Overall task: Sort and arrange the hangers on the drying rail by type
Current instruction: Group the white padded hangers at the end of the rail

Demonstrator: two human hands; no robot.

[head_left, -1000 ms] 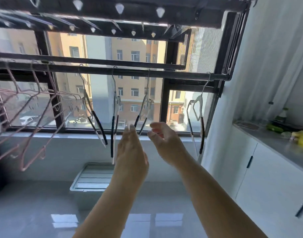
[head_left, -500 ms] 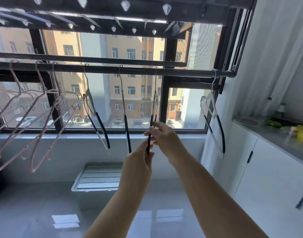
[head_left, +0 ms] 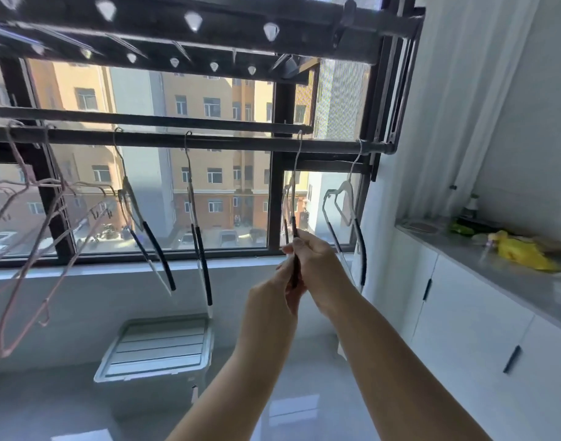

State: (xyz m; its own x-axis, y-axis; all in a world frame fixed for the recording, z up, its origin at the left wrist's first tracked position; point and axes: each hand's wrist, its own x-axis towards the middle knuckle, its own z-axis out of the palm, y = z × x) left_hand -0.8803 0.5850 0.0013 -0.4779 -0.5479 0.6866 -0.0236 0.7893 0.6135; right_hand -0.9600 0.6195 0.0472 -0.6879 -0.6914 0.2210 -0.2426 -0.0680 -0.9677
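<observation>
Four silver wire hangers with black padded arms hanging well apart along the dark metal drying rail (head_left: 209, 143), open rail showing between each hook; pink wire hangers (head_left: 34, 233) crowding the left end. Third black-padded hanger (head_left: 293, 198) hanging near-vertical, hook on the rail, long axis running straight down into both hands. Left hand (head_left: 272, 300) reaching up, fingers pinching its lower black arm; right hand (head_left: 317, 265) clenching the same arm just above, wrist bent inward.

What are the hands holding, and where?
Both hands, left and right, pinch the black-sleeved arm of one white hanger on the rail.
</observation>
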